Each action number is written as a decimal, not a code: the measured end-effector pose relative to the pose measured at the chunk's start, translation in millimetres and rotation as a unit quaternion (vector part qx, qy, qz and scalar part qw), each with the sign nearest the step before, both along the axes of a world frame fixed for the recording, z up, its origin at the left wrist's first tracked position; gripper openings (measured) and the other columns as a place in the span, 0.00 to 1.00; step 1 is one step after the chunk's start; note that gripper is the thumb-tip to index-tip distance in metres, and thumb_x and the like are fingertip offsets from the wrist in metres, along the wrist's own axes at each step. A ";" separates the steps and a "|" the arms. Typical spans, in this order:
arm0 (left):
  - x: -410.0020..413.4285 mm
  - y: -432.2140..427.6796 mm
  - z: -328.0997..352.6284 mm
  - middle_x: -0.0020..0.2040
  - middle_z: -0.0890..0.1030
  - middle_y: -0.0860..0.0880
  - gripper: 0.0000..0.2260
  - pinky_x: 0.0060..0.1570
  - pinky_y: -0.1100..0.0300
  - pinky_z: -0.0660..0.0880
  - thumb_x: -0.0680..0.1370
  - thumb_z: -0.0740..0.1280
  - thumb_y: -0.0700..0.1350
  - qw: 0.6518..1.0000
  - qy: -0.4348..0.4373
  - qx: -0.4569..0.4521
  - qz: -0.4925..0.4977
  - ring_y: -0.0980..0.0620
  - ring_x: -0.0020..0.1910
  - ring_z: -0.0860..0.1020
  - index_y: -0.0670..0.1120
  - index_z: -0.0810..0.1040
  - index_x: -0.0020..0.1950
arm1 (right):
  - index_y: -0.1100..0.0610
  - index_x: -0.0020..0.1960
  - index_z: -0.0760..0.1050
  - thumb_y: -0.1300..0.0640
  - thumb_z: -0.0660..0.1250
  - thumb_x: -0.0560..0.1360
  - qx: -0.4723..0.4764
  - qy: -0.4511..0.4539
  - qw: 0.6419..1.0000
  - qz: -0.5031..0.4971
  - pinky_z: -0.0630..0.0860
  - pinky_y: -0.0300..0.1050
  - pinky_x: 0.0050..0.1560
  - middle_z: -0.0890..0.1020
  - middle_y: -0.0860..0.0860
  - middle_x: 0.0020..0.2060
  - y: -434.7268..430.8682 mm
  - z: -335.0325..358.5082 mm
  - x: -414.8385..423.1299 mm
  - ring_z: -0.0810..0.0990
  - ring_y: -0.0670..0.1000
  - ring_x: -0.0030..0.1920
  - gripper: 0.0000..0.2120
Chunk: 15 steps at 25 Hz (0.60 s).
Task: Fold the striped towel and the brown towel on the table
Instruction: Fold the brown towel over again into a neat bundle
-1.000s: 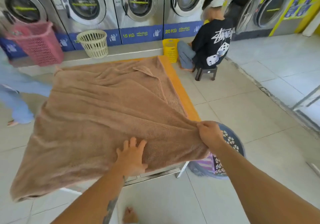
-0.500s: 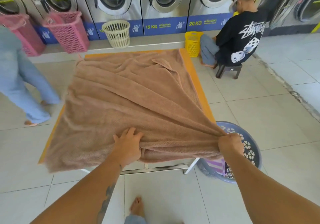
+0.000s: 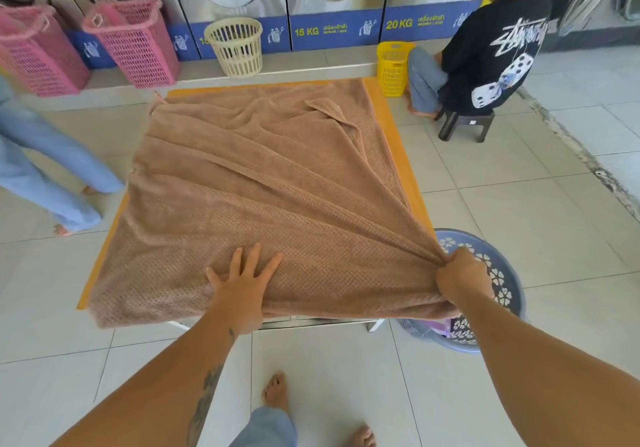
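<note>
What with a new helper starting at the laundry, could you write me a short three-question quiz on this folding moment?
1. True or false: the left hand lies flat, fingers spread, on the brown towel.
2. Which part of the towel does the right hand grip?
A) the far left corner
B) the near right corner
C) the middle
3. Fill in the blank: the towel is spread over a table whose top is coloured ____.

Key: 1 true; 2 B; 3 orange.
</note>
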<state>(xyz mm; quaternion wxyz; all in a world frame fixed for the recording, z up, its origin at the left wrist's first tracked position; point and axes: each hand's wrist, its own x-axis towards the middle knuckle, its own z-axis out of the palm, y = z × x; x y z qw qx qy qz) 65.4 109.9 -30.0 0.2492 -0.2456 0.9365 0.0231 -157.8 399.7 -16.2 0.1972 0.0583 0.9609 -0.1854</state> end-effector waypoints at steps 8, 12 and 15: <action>-18.0 1.4 40.5 0.76 0.26 0.43 0.59 0.71 0.28 0.47 0.68 0.76 0.48 0.983 -0.145 0.088 0.070 0.37 0.77 0.32 0.61 0.27 0.75 | 0.60 0.66 0.69 0.46 0.65 0.74 0.028 -0.003 0.995 0.094 0.77 0.55 0.52 0.72 0.61 0.60 -15.6 38.1 -21.9 0.74 0.64 0.57 0.25; -78.3 -8.4 75.2 0.81 0.49 0.48 0.38 0.68 0.46 0.67 0.75 0.69 0.47 0.979 0.031 0.187 0.074 0.44 0.76 0.59 0.58 0.52 0.80 | 0.57 0.66 0.72 0.58 0.63 0.75 -0.066 -0.011 0.989 0.130 0.76 0.51 0.48 0.72 0.58 0.59 -40.7 57.7 -37.0 0.76 0.59 0.53 0.20; -126.2 -17.7 92.5 0.77 0.63 0.51 0.28 0.62 0.53 0.71 0.78 0.65 0.47 0.967 0.112 0.225 0.050 0.49 0.71 0.68 0.55 0.62 0.77 | 0.55 0.66 0.74 0.60 0.62 0.73 -0.133 -0.016 0.979 0.150 0.76 0.49 0.47 0.76 0.58 0.60 -66.2 67.1 -52.8 0.78 0.59 0.52 0.21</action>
